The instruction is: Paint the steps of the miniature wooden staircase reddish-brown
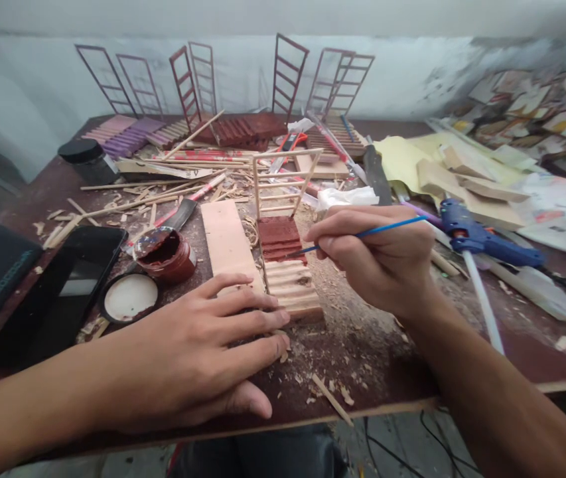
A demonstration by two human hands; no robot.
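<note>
My right hand [382,259] pinches a thin blue paintbrush [393,226], its tip at the painted part of a small ridged wooden piece [292,285]. That piece is dark red at its far half and bare wood at the near half. A bare wooden ladder-like frame [285,186] stands up from its far end. My left hand [217,338] lies flat with fingers stretched, fingertips against the piece's left side and over a plain wooden board [227,236]. Left of the board stands an uncapped jar of dark red paint [166,255], its lid [131,297] lying beside it.
A black phone [58,292] lies at left, near a dark capped jar [88,160]. A blue glue gun [486,236] with a white glue stick rests at right. Sticks, shavings and several painted ladder frames [290,73] fill the back.
</note>
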